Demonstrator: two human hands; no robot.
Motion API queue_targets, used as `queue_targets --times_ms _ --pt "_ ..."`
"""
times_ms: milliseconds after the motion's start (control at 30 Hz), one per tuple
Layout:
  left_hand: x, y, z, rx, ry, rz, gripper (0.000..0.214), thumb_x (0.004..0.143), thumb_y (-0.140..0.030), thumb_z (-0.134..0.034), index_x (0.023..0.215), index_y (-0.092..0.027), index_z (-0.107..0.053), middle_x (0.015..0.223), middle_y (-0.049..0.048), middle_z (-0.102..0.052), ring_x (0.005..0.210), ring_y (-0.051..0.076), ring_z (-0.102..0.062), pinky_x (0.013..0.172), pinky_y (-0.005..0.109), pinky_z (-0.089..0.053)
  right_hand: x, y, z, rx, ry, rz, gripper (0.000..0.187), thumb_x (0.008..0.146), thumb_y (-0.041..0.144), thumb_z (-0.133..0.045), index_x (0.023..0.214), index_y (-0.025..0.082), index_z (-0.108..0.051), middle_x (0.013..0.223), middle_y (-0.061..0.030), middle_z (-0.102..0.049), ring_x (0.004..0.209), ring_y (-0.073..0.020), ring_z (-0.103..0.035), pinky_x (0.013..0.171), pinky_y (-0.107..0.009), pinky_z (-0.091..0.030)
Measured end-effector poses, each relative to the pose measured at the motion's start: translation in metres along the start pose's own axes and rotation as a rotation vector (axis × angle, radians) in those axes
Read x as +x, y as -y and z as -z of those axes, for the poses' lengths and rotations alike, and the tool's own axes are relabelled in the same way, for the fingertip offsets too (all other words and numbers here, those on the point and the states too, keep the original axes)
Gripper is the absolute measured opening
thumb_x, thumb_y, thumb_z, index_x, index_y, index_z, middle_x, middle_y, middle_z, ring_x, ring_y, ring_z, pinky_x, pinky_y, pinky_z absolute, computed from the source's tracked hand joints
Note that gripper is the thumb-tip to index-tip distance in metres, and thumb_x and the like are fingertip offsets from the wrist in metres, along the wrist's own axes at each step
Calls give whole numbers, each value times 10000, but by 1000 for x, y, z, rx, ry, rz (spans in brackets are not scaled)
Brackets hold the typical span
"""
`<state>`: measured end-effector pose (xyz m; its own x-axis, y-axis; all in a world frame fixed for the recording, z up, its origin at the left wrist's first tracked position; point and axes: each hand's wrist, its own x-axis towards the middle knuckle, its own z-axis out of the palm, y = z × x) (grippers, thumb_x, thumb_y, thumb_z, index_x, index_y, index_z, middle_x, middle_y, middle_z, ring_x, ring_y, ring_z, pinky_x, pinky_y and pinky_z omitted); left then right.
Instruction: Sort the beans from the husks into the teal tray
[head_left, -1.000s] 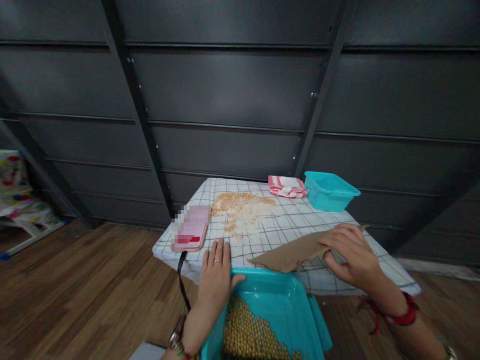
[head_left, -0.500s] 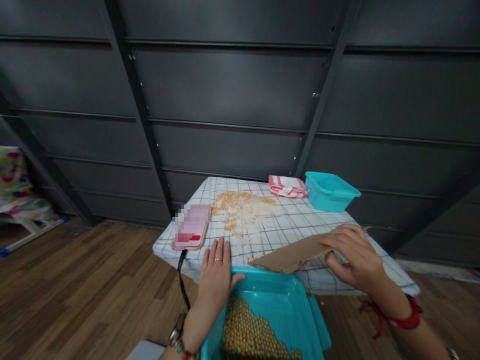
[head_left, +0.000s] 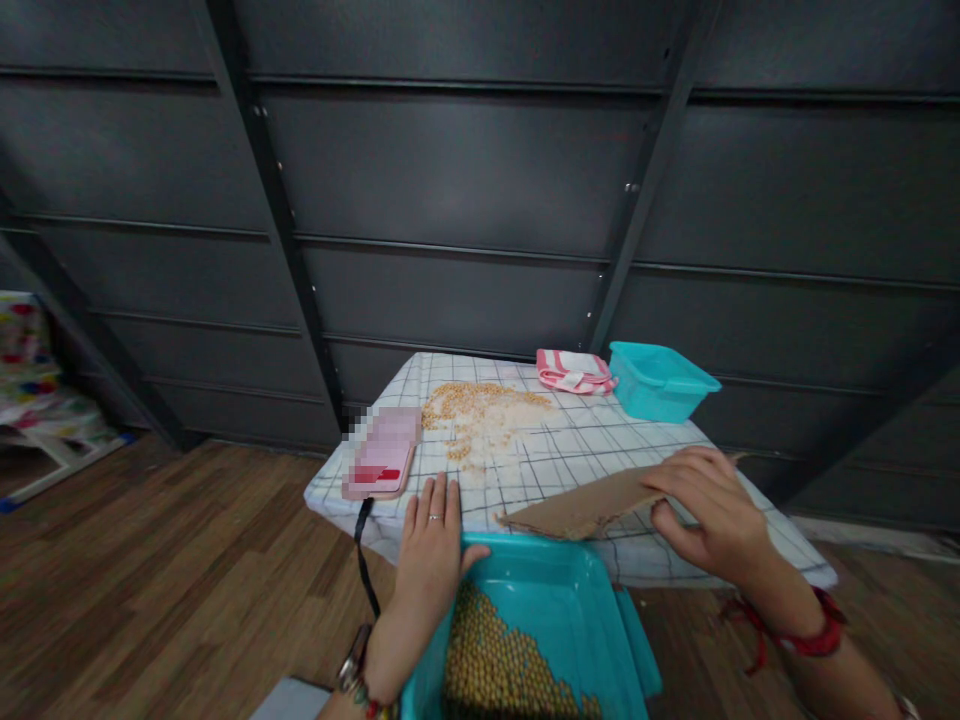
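At the near edge of the table (head_left: pixel 600 440), the right hand (head_left: pixel 709 515) pinches one end of a cardboard piece (head_left: pixel 581 503), whose long axis runs leftward toward the left hand (head_left: pixel 431 550), flat and gripping nothing beside the teal bin (head_left: pixel 551 575). Loose yellow beans (head_left: pixel 465 403) lie beyond, nearer the left hand.

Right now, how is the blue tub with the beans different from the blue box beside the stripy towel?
The tub sits at the tablecloth's near edge; the box stands on its far right. Beans show inside the tub; the box's inside is mostly hidden. The left hand has its thumb over the tub's rim; no hand touches the box. Both are blue-green, open on top.
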<state>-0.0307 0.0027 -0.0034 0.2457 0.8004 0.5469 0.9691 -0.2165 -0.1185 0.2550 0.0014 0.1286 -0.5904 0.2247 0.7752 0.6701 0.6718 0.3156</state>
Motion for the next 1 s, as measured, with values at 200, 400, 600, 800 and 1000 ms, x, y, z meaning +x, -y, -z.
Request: queue_targets --times_ms 200,400,600,800,1000 --pt "-6 -4 -3 -22 -5 5 774 737 -608 -428 1304 -86 -356 1296 225 -467 1205 328 -413 928 492 -398 -5 1 -1 -49 -2 -21 153 740 63 -466 833 175 -515 666 -26 -588 648 -167 -541 656 -352 -430" --pt "-4 -7 0 -38 24 16 756 736 -584 -460 1291 -78 -371 1304 221 -461 1209 331 -409 928 489 -404 -11 -1 -1 -16 2 -11 161 729 62 -470 832 174 -523 671 -25 -593 645 -164 -542 662 -351 -435" --pt "-3 -9 -3 -7 22 14 733 755 -574 -428 1284 -69 -386 1304 224 -460 1205 336 -414 921 505 -409 -9 2 1 4 0 -19 175 718 55 -464 823 178 -533 660 -12 -598 635 -159 -547 657 -347 -434" --pt "-2 -8 -2 -23 25 2 731 760 -563 -430 1301 -77 -362 1308 227 -454 1218 335 -397 918 510 -411 -7 5 3 -3 12 -25 170 742 69 -447 816 193 -536 663 -6 -602 631 -151 -551 654 -345 -436" --pt "0 -10 -3 3 29 1 742 749 -586 -430 1277 -66 -398 1301 223 -465 1198 333 -424 917 494 -418 -9 5 4 -9 23 -18 161 744 73 -441 808 194 -526 666 -4 -613 635 -145 -556 646 -332 -442"
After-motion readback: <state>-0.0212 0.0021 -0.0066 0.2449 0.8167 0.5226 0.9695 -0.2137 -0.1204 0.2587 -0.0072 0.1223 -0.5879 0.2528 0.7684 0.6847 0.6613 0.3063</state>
